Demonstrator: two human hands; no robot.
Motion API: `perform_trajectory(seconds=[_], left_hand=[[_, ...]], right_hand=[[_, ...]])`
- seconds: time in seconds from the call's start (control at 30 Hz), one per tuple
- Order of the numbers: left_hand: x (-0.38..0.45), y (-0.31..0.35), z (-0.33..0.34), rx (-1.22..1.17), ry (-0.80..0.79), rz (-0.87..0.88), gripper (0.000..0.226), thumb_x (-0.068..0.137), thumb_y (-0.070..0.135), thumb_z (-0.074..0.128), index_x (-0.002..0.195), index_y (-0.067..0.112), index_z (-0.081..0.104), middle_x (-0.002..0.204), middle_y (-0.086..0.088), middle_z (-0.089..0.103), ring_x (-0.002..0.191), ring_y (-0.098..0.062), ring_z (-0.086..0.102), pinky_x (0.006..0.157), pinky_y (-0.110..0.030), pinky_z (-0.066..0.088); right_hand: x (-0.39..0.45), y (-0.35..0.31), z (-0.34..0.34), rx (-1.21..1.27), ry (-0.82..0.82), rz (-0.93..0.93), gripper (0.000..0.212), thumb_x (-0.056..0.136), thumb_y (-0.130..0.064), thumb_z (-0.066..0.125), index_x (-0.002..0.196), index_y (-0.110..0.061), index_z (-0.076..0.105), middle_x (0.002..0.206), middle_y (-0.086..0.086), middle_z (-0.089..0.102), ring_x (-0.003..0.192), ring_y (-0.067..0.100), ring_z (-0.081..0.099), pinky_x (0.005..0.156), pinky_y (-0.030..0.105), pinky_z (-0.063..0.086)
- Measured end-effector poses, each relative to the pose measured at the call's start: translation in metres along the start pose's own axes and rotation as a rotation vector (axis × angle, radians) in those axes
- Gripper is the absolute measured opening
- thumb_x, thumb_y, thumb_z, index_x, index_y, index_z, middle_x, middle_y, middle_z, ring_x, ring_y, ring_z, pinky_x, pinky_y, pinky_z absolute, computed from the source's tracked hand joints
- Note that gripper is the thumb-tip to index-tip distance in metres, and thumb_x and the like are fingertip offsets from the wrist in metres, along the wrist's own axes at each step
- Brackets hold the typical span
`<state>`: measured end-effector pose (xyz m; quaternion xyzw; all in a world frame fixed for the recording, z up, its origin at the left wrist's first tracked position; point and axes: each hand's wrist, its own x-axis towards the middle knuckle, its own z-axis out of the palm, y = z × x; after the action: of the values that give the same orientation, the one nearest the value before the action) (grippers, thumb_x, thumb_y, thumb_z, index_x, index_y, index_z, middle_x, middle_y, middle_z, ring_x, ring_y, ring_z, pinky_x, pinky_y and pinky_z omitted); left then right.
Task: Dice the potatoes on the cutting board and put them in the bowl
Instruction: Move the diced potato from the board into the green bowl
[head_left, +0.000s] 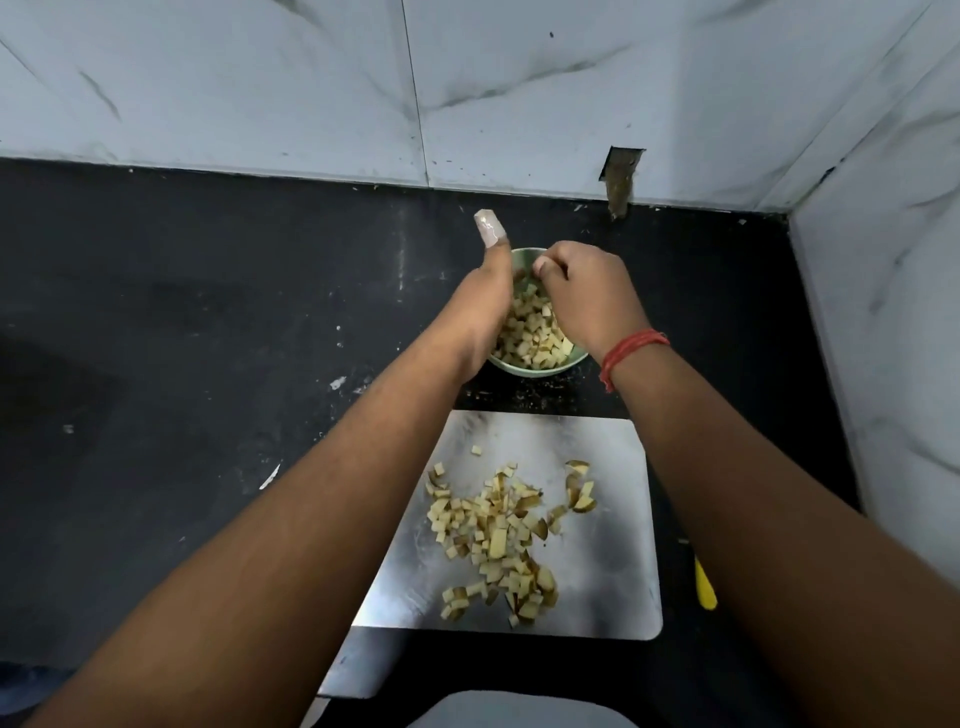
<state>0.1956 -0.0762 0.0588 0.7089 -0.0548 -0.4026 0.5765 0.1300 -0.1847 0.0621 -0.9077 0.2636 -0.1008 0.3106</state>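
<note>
Dropping diced potato cubes (530, 332) into the green bowl (524, 370) at frame centre, I'm curling right hand (584, 296) fingers, left hand (485, 306) flat; more cubes are waiting on the steel cutting board (613, 582).

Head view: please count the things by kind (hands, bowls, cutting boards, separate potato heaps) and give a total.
Hands: 2, left hand and right hand
Bowls: 1, green bowl
Cutting boards: 1, metal board
Potato heaps: 2, in bowl, on board
Total: 6
</note>
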Motion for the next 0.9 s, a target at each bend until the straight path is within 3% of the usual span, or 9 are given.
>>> perform_trajectory(seconds=[0.07, 0.17, 0.27, 0.4, 0.47, 0.63, 0.77, 0.83, 0.9], left_hand=[[0.002, -0.002, -0.002, 0.002, -0.036, 0.010, 0.086, 0.092, 0.079, 0.013, 0.118, 0.023, 0.073, 0.111, -0.006, 0.077, 0.107, -0.018, 0.072, 0.101, -0.039, 0.052], [0.005, -0.003, 0.000, -0.066, -0.064, 0.029, 0.074, 0.102, 0.069, 0.012, 0.117, 0.026, 0.071, 0.110, 0.002, 0.076, 0.102, -0.007, 0.071, 0.088, -0.030, 0.051], [0.001, 0.001, 0.004, -0.168, -0.044, 0.038, 0.069, 0.106, 0.063, 0.016, 0.129, 0.020, 0.065, 0.107, 0.000, 0.074, 0.098, -0.008, 0.070, 0.083, -0.026, 0.050], [-0.007, -0.004, 0.001, -0.220, -0.060, 0.105, 0.068, 0.108, 0.059, 0.016, 0.156, 0.015, 0.038, 0.156, -0.004, 0.047, 0.142, -0.016, 0.046, 0.115, -0.028, 0.036], [-0.015, -0.009, -0.005, -0.247, -0.054, 0.177, 0.061, 0.112, 0.048, 0.016, 0.156, 0.012, 0.040, 0.160, -0.007, 0.043, 0.147, -0.017, 0.041, 0.122, -0.033, 0.031], [-0.043, -0.032, -0.012, -0.230, 0.049, 0.344, 0.043, 0.114, 0.035, 0.029, 0.128, 0.013, 0.064, 0.132, -0.007, 0.070, 0.124, -0.014, 0.065, 0.112, -0.034, 0.047], [-0.068, -0.049, -0.014, -0.175, 0.135, 0.468, 0.039, 0.112, 0.037, 0.039, 0.113, 0.013, 0.070, 0.113, -0.008, 0.076, 0.107, -0.021, 0.073, 0.099, -0.034, 0.055], [-0.080, -0.060, -0.016, -0.154, 0.188, 0.505, 0.037, 0.111, 0.036, 0.043, 0.106, 0.012, 0.071, 0.105, -0.009, 0.077, 0.098, -0.021, 0.073, 0.091, -0.032, 0.057], [-0.092, -0.077, -0.018, -0.087, 0.210, 0.525, 0.036, 0.109, 0.037, 0.046, 0.103, 0.013, 0.072, 0.101, -0.005, 0.076, 0.093, -0.016, 0.071, 0.085, -0.027, 0.056]], right_hand=[[-0.003, 0.001, 0.006, 0.005, 0.047, -0.045, 0.023, 0.099, -0.021, 0.050, 0.096, -0.010, 0.070, 0.094, 0.004, 0.067, 0.088, 0.017, 0.061, 0.078, 0.029, 0.048], [-0.009, -0.001, 0.012, 0.155, 0.156, -0.097, 0.011, 0.094, -0.014, 0.057, 0.093, -0.013, 0.068, 0.095, -0.001, 0.064, 0.088, 0.012, 0.059, 0.079, 0.020, 0.046], [-0.015, -0.007, 0.019, 0.187, 0.132, -0.151, 0.010, 0.090, -0.008, 0.058, 0.090, -0.012, 0.067, 0.092, -0.003, 0.065, 0.086, 0.015, 0.061, 0.081, 0.031, 0.051], [-0.023, 0.000, 0.012, 0.207, 0.173, -0.116, 0.011, 0.093, -0.011, 0.057, 0.089, -0.011, 0.068, 0.089, -0.003, 0.066, 0.085, 0.013, 0.060, 0.080, 0.033, 0.051], [-0.035, 0.005, 0.006, 0.212, 0.252, -0.145, 0.012, 0.093, -0.012, 0.057, 0.090, -0.012, 0.069, 0.090, -0.003, 0.065, 0.085, 0.010, 0.061, 0.079, 0.031, 0.052], [-0.075, 0.009, 0.009, 0.286, 0.270, -0.198, 0.014, 0.094, -0.013, 0.056, 0.094, -0.013, 0.070, 0.094, -0.006, 0.067, 0.090, 0.006, 0.062, 0.082, 0.027, 0.053], [-0.091, 0.002, 0.017, 0.898, 0.233, 0.136, 0.017, 0.098, -0.014, 0.053, 0.094, -0.009, 0.069, 0.095, 0.007, 0.072, 0.096, 0.021, 0.069, 0.091, 0.041, 0.056], [-0.099, -0.007, 0.014, 1.414, 0.220, 0.382, 0.019, 0.100, -0.010, 0.049, 0.095, -0.001, 0.065, 0.088, 0.015, 0.070, 0.090, 0.028, 0.070, 0.086, 0.040, 0.058], [-0.111, -0.009, 0.015, 1.615, 0.193, 0.525, 0.020, 0.101, -0.013, 0.047, 0.096, -0.001, 0.062, 0.080, 0.014, 0.067, 0.081, 0.027, 0.069, 0.077, 0.037, 0.058]])
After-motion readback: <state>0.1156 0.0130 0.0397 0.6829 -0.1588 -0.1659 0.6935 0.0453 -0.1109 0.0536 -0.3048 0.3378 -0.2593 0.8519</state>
